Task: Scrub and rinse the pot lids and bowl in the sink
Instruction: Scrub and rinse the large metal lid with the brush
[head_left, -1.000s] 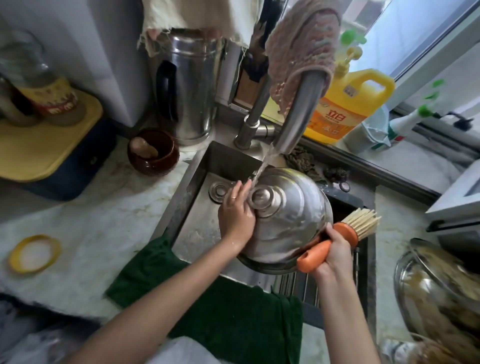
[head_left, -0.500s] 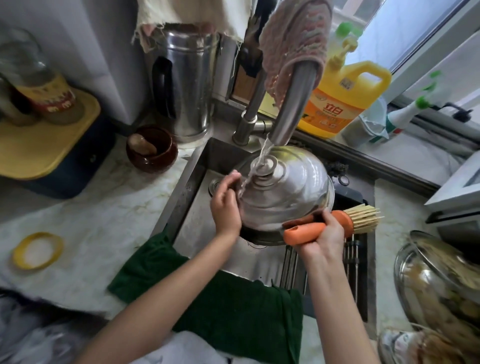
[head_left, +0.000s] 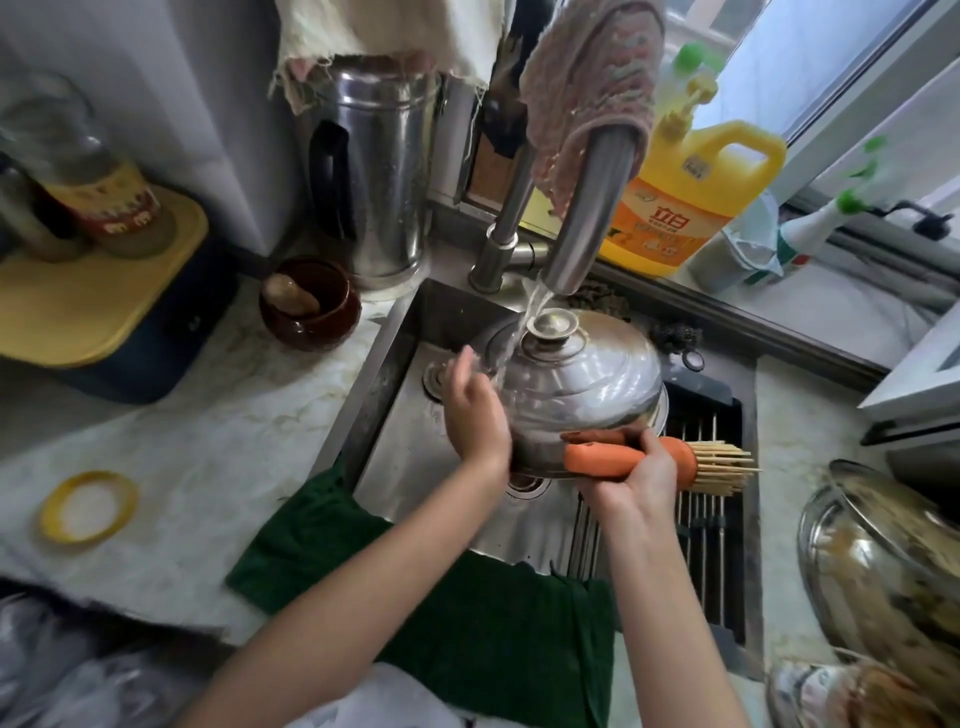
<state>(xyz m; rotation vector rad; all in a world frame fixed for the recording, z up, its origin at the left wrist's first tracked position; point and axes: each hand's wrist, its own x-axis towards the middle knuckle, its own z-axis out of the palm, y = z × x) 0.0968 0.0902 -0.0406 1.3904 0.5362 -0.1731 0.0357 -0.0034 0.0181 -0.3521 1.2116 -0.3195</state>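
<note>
Over the sink (head_left: 395, 467), the domed steel pot lid (head_left: 582, 384) sits under the faucet (head_left: 587, 208) stream. The left hand (head_left: 472, 415) presses its left side, fingers fairly straight. The right hand (head_left: 639, 478) curls round the scrub brush (head_left: 597, 460) at the near rim. That shared wet grip may slip and drop the lid.

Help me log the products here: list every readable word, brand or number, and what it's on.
"立白": on the orange label of the yellow jug.
Jug's smaller print and white sticker: blurred, unreadable.
Jar with a red and yellow label: blurred, unreadable.
Spray bottle label: too small to read.
</note>
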